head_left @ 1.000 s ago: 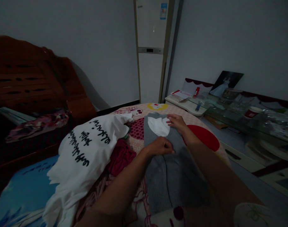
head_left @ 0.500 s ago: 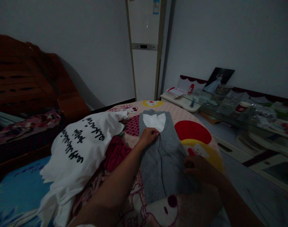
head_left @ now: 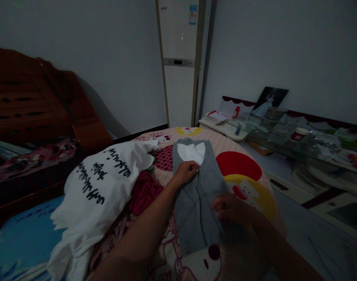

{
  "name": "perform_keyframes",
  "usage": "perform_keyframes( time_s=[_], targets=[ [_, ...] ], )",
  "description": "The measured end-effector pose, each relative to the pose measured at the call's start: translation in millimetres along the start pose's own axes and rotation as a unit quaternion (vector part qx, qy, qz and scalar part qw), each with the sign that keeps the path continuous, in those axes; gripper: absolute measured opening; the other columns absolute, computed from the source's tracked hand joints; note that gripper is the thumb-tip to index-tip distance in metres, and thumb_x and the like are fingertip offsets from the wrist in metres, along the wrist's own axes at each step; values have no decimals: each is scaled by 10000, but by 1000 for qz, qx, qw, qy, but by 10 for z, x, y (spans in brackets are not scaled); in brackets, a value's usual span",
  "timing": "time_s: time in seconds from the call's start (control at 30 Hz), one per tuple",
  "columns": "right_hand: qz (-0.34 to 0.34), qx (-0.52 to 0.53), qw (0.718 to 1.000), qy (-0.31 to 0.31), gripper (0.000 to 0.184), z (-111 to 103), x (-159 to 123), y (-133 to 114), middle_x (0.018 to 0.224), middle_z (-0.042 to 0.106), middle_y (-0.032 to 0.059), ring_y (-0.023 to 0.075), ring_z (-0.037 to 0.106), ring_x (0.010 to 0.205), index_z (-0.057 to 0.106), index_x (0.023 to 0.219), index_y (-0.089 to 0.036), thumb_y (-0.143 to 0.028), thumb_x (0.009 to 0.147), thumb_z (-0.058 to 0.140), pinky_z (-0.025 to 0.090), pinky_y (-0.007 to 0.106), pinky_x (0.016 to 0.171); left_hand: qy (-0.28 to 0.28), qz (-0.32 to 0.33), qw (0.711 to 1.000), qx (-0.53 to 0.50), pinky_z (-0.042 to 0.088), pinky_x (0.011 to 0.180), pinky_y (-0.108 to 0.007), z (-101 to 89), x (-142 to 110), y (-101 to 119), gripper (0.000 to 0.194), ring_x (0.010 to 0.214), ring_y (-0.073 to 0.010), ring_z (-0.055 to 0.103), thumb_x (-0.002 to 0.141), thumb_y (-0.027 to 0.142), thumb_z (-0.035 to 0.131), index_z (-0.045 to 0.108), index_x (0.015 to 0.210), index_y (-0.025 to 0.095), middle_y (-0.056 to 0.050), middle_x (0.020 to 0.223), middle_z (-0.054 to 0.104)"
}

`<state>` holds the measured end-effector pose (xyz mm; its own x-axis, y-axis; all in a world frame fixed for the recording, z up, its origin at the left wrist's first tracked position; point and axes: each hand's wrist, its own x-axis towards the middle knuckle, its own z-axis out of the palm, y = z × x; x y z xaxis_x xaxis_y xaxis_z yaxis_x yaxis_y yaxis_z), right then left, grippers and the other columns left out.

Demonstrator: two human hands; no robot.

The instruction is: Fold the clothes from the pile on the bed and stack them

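A grey knitted cardigan [head_left: 188, 210] lies front side up on a round table, its ribbed hem toward me. White fabric [head_left: 191, 152] shows inside its V-neck. My left hand [head_left: 187, 172] is closed in a pinch on the cardigan's front edge, just below the neckline. Over the right side of the cardigan, my right hand [head_left: 229, 208] has its fingers curled in at the side fabric; they are slightly blurred, and the cloth beneath this hand is dark and partly hidden.
Left of the cardigan lie a white garment with black lettering [head_left: 98, 175] and a dark red cloth [head_left: 145, 191]. The patterned tablecloth [head_left: 240, 144] covers the round table. A wooden bench [head_left: 29, 93] stands left, a glass-topped cabinet [head_left: 272, 136] right, and a tall white air conditioner [head_left: 180, 93] behind.
My right hand has moved left, further over the cardigan, and the cardigan's lower right side now reaches less far right. My left hand keeps its place on the front edge.
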<state>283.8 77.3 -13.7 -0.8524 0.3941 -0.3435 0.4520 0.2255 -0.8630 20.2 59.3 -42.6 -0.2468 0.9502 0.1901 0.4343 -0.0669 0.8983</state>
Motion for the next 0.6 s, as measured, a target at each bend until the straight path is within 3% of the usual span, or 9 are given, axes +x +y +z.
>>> perform_keyframes(
  time_s=[0.1,0.23,0.33,0.4,0.5,0.6],
  targets=[
    [-12,-28,999,22,145,-38,123,-85,596,613,-17,107,558,457,646,808,-178,-308,778,592,404,194,425,1,20,999,45,428,566,-199,8,-5,11,253,584,-114,582,759,173,611,714,989,147,17,666,652],
    [-42,-55,978,196,237,-341,494,-183,652,649,15,133,599,505,661,813,-158,-343,841,515,426,212,447,9,28,997,68,427,594,-205,23,-11,8,321,598,-122,579,791,184,591,724,1082,158,14,659,660],
    [-33,-177,931,316,276,-636,888,-206,750,704,76,163,663,633,697,843,-132,-290,882,474,468,234,567,10,33,996,86,424,604,-212,27,-11,-10,309,612,-134,584,802,205,592,745,1068,163,1,661,667],
    [13,-278,887,369,303,-781,1139,-224,876,736,140,206,700,818,722,847,-121,-245,910,452,483,259,701,10,33,995,98,416,604,-212,24,-8,-22,304,609,-136,578,806,207,588,754,1057,164,-1,658,666],
    [101,-337,846,400,336,-894,1452,-269,1054,721,218,265,682,1014,733,964,-93,-233,946,427,475,300,812,5,34,993,112,407,614,-215,17,-2,-31,307,608,-136,570,806,211,590,757,1057,158,-2,658,667],
    [115,-336,849,392,376,-926,1693,-302,1137,685,269,299,659,1090,699,1089,-52,-271,972,417,477,324,837,5,35,992,120,415,637,-222,20,-6,-28,313,623,-139,579,805,205,592,755,1067,153,-6,678,678]
  ],
)
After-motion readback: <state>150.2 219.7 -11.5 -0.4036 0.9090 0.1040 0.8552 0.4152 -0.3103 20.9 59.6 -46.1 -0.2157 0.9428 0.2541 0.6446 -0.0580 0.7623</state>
